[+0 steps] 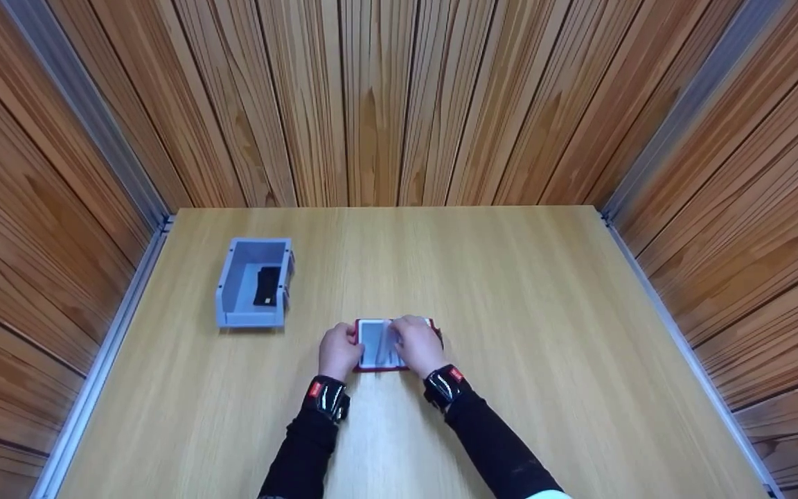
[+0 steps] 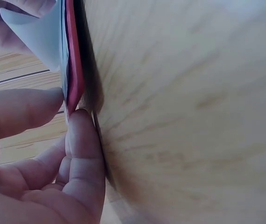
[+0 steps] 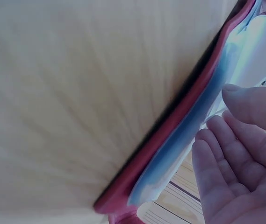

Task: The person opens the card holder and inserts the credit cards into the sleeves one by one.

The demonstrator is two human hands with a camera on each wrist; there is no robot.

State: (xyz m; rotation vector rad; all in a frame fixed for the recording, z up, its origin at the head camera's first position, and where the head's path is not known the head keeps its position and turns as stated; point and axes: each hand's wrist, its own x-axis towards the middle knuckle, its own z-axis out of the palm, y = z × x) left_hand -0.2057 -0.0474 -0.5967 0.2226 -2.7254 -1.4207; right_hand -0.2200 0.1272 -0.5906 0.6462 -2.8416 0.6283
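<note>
A small red-covered booklet [image 1: 371, 342] with clear, bluish plastic sleeves lies open on the table. My left hand [image 1: 341, 351] pinches its left edge, thumb over the sleeves and fingers against the red cover [image 2: 75, 65]. Over the right half, my right hand [image 1: 419, 344] pinches a translucent sleeve [image 3: 258, 51] between thumb and fingers. That sleeve is lifted and curved in the left wrist view, while other bluish sleeves [image 3: 170, 156] lie along the cover. The booklet's right part is partly hidden by the right hand in the head view.
A blue-grey plastic bin [image 1: 250, 320] stands on the table [image 1: 510, 291] to the left, beyond the left hand. Inside it is a flat black item [image 1: 267, 285]. Wood-panelled walls [image 1: 371, 104] enclose the table at the back and both sides.
</note>
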